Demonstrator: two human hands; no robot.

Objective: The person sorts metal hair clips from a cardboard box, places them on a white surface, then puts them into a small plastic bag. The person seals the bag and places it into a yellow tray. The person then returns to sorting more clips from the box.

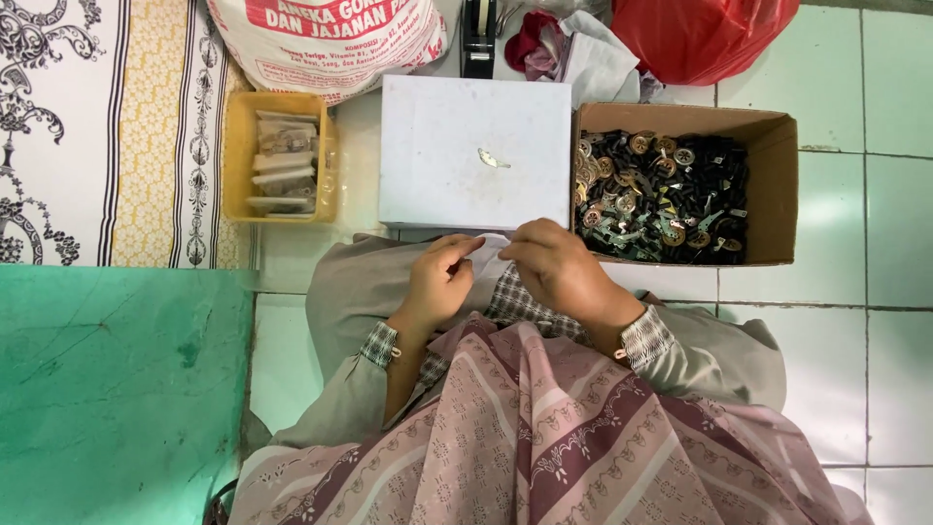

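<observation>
The person is sitting on a tiled floor [875, 389], looking down at both hands held close together over the lap. The left hand [442, 282] and the right hand [559, 267] are pinching a small clear plastic bag [494, 255] between them, just at the near edge of a white board [437, 185]. The left grip is closing on the bag's left edge with the forefinger stretched out along the top; the right grip is curling shut over the bag's right side, hiding most of it. What the bag holds cannot be told.

A single small metal piece [493, 157] is lying alone near the middle of the white board, well apart from the hands. Just beside the board on the right, a cardboard box [777, 194] is standing open, filled with black and brass-coloured metal parts [661, 194]; the right hand is near its front left corner. On the left of the board, a yellow tray [238, 156] is holding a stack of filled small bags [282, 165]. Beyond the board, a large printed sack [330, 49], a tape dispenser [478, 34] and a red plastic bag [700, 34] are resting. A green mat [117, 389] is lying at the person's left side.
</observation>
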